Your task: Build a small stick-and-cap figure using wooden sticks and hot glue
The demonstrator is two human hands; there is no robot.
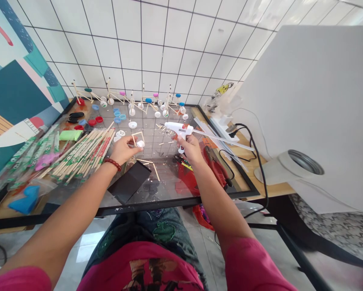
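In my left hand [123, 150] is a small frame of wooden sticks [137, 134], gripped between thumb and fingers, with a white bottle cap [140, 144] at its lower corner. My right hand [191, 148] is wrapped round the handle of a white hot glue gun [179, 128]. Its nozzle points left, toward the frame but apart from it, and a long clear glue stick [223, 140] sticks out of its back. Near my left hand lie a white cap [133, 125] and a white piece with holes [120, 133]. Short cut sticks [156, 171] rest below, beside a black box [129, 181].
Stick-and-cap models [148, 101] stand along the back of the glass tabletop. Wrapped chopsticks [81, 155] pile up at left, near blue caps [117, 117] and red caps [95, 120]. Red-handled pliers [217, 167] lie at right, and a black cable [261, 161] hangs over the edge.
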